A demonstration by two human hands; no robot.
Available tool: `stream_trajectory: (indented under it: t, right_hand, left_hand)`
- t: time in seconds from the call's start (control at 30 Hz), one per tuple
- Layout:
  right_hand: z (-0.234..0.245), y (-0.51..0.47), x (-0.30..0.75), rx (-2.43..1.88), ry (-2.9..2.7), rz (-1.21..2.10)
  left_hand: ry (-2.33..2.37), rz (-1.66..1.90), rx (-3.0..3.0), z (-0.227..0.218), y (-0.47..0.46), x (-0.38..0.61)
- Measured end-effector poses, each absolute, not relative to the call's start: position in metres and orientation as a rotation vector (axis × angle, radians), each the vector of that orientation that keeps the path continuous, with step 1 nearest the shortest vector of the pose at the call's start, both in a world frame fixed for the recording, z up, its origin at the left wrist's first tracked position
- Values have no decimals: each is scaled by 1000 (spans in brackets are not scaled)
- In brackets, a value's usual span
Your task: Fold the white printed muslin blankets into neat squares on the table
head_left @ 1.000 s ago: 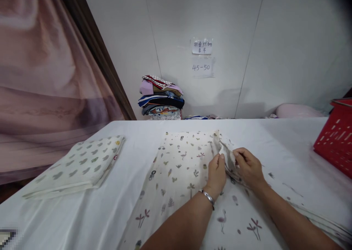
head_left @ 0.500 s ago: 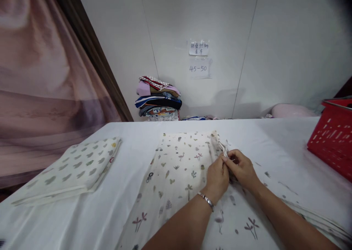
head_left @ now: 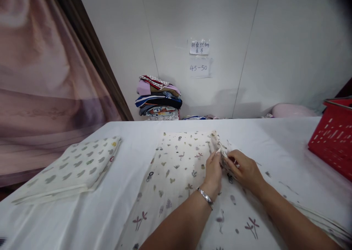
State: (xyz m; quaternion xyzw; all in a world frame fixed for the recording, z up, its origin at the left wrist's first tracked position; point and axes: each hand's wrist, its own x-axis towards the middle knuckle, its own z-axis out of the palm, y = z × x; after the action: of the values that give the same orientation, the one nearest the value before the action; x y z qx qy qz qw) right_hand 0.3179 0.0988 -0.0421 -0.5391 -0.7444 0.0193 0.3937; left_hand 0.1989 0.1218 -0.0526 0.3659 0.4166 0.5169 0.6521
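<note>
A cream cloth with small flamingo and plant prints [head_left: 178, 169] lies spread on the white table [head_left: 132, 129] in front of me. My left hand [head_left: 213, 173], with a silver bracelet on its wrist, pinches the cloth's bunched edge near its far right corner. My right hand [head_left: 243, 169] grips the same bunched edge [head_left: 221, 149] just beside it, fingers closed. Both hands almost touch each other over the fabric.
A folded cream cloth with grey leaf prints [head_left: 74, 167] lies at the left. A red plastic basket [head_left: 334, 140] stands at the right edge. A stack of folded clothes [head_left: 158, 99] sits against the wall behind the table, and a pink curtain [head_left: 41, 84] hangs at the left.
My hands came together over the cloth's edge and gathered it, then shifted slightly toward the far corner. The view drifted a little.
</note>
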Motion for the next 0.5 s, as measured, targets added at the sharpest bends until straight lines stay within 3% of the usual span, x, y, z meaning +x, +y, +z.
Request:
stream_trajectory:
  t: [0.3, 0.5]
  right_hand:
    - [-39, 98, 314, -1203, -1833, 279]
    - [-42, 97, 312, -1239, -1818, 192]
  left_hand:
    - [795, 1208, 824, -48, 112, 204]
    - [798, 1231, 704, -46, 118, 201]
